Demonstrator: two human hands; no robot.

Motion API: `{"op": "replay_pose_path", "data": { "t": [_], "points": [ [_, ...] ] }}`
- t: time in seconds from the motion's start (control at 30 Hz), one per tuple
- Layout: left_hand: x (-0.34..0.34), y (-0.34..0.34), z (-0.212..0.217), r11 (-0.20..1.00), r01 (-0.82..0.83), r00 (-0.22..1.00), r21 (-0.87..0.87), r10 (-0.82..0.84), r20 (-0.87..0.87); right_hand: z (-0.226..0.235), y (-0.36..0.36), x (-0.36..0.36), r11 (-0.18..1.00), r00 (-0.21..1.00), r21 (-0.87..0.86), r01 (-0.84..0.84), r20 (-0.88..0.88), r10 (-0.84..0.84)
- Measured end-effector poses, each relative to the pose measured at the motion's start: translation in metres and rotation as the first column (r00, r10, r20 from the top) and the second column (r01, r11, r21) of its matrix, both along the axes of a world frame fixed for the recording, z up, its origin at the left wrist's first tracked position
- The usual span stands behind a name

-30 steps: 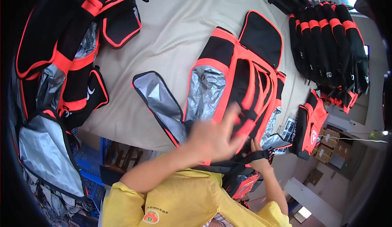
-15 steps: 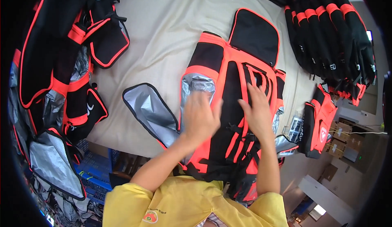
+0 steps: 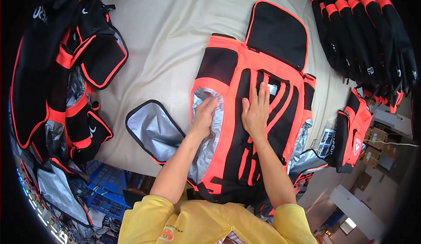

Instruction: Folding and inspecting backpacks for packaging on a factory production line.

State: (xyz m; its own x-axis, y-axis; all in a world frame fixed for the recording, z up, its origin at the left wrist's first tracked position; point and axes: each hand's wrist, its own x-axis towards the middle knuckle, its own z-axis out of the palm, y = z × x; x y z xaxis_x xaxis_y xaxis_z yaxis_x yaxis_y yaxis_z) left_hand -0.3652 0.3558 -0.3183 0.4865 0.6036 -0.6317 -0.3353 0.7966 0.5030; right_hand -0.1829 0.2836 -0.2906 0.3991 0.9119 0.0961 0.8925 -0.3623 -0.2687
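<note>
The black-and-coral backpack [image 3: 234,141] lies spread on the tabletop [image 3: 162,60]. It looks light and floppy, so take it by the shoulder straps [image 3: 280,108]; its silver lining [image 3: 214,135] may slip. Your right hand [image 3: 256,117] lies flat, grip released; whether your left hand [image 3: 203,117] grasps the lining, you cannot tell.

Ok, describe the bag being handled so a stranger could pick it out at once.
On the beige cloth, look just beyond the yellow shirt. The red-and-black bag lies there, its black flap opened away from the person. Unlike the other bags, it has the left hand at its silver side opening and the right hand on its black middle.
</note>
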Motion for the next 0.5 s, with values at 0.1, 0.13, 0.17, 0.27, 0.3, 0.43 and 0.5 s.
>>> {"op": "replay_pose_path", "data": {
  "t": [0.1, 0.13, 0.17, 0.27, 0.3, 0.43, 0.5],
  "points": [
    [0.005, 0.001, 0.001, 0.996, -0.032, 0.993, -0.078, 0.041, 0.112, 0.001, 0.003, 0.000, 1.000, 1.000, 0.025, 0.004, -0.003, -0.004],
    [0.005, 0.001, 0.000, 0.994, -0.021, 0.993, -0.109, 0.034, 0.117, 0.002, 0.001, -0.001, 1.000, 1.000, 0.012, 0.014, -0.001, -0.014],
    [0.004, 0.003, -0.002, 0.991, -0.010, 0.992, -0.134, 0.026, 0.122, 0.002, 0.003, -0.003, 1.000, 1.000, 0.005, 0.023, 0.001, -0.023],
    [0.001, 0.004, -0.003, 0.994, 0.006, 0.992, -0.112, 0.008, 0.125, 0.006, 0.007, -0.009, 0.999, 1.000, -0.027, 0.031, 0.001, -0.031],
    [0.000, 0.003, -0.003, 0.994, 0.010, 0.993, -0.109, 0.003, 0.120, 0.007, 0.007, -0.011, 0.998, 0.999, -0.037, 0.041, -0.001, -0.041],
    [0.003, -0.006, -0.009, 0.997, 0.015, 0.998, 0.082, -0.010, -0.065, 0.004, 0.004, -0.012, 1.000, 0.999, -0.024, 0.012, 0.052, -0.011],
    [-0.001, -0.011, 0.016, 0.909, 0.287, 0.881, 0.301, -0.127, -0.455, 0.002, 0.001, -0.011, 0.999, 0.999, -0.028, 0.028, 0.039, -0.027]
  ]
}}
